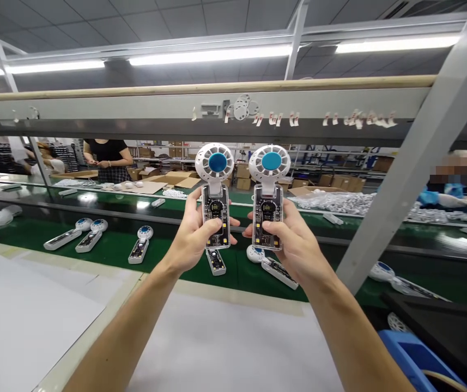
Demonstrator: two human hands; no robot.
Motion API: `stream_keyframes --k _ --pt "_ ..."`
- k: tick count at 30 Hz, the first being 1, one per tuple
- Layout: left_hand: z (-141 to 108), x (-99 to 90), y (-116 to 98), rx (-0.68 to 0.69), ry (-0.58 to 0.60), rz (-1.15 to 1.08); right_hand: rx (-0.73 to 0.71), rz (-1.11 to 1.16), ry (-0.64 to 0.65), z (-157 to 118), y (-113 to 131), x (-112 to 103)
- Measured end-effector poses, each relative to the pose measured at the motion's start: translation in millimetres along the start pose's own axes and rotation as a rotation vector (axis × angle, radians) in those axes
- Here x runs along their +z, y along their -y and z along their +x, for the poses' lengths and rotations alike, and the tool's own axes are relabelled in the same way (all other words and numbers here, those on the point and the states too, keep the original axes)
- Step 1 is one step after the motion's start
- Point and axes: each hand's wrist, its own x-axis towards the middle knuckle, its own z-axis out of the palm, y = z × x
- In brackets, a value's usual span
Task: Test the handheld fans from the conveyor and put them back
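Observation:
My left hand [192, 237] is closed round a white handheld fan [216, 201], its thumb pressed on the front of the see-through handle. A matching handheld fan [268, 204] is gripped in my right hand [294, 234], with the thumb on its front as well. Both fans stand upright side by side, apart from each other, with round blue centres and dark circuit boards showing in the handles. Behind and below them, another fan [216, 263] lies on the green conveyor belt [180, 256], partly hidden by the left one. One more fan [278, 271] lies tilted behind my right hand.
Several fans, such as one [139, 250], lie along the belt to the left. A slanted metal post [413, 158] stands at right, above a blue bin [417, 354]. Overhead runs a shelf beam [135, 109] with stickers. Across the belt is a person in black [108, 155].

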Motion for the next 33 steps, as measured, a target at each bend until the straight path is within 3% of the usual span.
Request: stream_keyframes --k 5,11,19,28,33 --pt "-3.4 4.3 1.1 0.041 0.050 -0.003 0.016 0.026 -0.016 -6.3 8.7 1.6" --pt "-5.7 10.1 -0.7 0.037 0.016 -0.042 0.025 0.068 -0.071 -10.6 9.3 9.4" --pt "-5.9 12.9 -3.0 0.047 -0.008 -0.064 -0.045 0.087 0.046 -8.5 -2.9 9.7" --pt "-5.3 12.4 -0.5 0.025 -0.037 -0.069 -0.053 0.113 0.063 -11.8 -0.9 19.3" --pt "-5.9 11.8 -4.7 -0.012 -0.029 -0.118 -0.032 0.111 0.048 -12.6 1.5 12.8"
